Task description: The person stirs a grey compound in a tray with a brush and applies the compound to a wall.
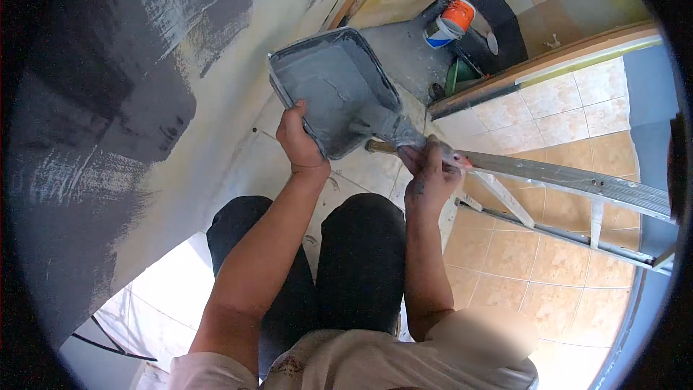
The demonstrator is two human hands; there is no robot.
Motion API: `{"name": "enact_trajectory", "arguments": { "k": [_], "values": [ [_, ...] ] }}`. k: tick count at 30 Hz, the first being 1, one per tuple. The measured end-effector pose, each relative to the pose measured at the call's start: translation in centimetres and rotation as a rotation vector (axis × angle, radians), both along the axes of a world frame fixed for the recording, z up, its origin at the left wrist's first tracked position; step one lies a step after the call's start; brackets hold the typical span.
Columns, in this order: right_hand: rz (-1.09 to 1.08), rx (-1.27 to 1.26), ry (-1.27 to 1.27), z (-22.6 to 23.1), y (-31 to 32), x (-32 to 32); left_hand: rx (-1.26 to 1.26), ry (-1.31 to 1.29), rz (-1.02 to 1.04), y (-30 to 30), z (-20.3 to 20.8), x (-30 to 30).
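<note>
A wall half covered in dark grey paint (94,101) curves up on the person's left, its cream base coat showing through in streaks, and tan floor tiles (520,253) run out to the right under an aluminium stepladder (577,184). Through the doorway sit an orange-and-white paint bucket (451,20) and a green container (456,74).

The person stands high up, black trousers (339,260) below. The left hand (299,141) is curled shut round the near rim of a grey paint tray (332,90), thumb over the edge, carrying it out in front at a tilt. The tray's long axis runs away from the body, up and to the left, with its near corner toward the right hand.

The right hand (432,173) sits just right of that corner, fingers closed on the wooden handle of a paintbrush (393,133). The bristles, loaded with grey, lie up and left from the grip, resting on the tray's inside slope at the lower right. The brush crosses the tray's corner, so the two hands are close together, with the right one lower and nearer the ladder's top rail, which it seems to touch.
</note>
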State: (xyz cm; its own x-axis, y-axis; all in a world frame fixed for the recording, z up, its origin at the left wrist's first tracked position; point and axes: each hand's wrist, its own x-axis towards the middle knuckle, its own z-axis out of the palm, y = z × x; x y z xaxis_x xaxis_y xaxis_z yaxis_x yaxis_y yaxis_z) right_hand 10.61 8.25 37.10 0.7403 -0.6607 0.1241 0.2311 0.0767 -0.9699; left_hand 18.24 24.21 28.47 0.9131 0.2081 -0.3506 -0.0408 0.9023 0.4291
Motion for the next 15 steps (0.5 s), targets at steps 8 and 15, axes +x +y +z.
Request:
{"name": "enact_trajectory", "arguments": {
  "k": [8, 15],
  "values": [
    [-0.045, -0.019, -0.009, -0.3, -1.2, -2.7, 0.062, 0.024, 0.033, -0.8, -0.8, -0.3],
    [-0.098, -0.009, 0.001, -0.2, -1.9, -3.3, 0.085, 0.028, -0.005, -0.9, -0.5, -0.4]
  ]
}}
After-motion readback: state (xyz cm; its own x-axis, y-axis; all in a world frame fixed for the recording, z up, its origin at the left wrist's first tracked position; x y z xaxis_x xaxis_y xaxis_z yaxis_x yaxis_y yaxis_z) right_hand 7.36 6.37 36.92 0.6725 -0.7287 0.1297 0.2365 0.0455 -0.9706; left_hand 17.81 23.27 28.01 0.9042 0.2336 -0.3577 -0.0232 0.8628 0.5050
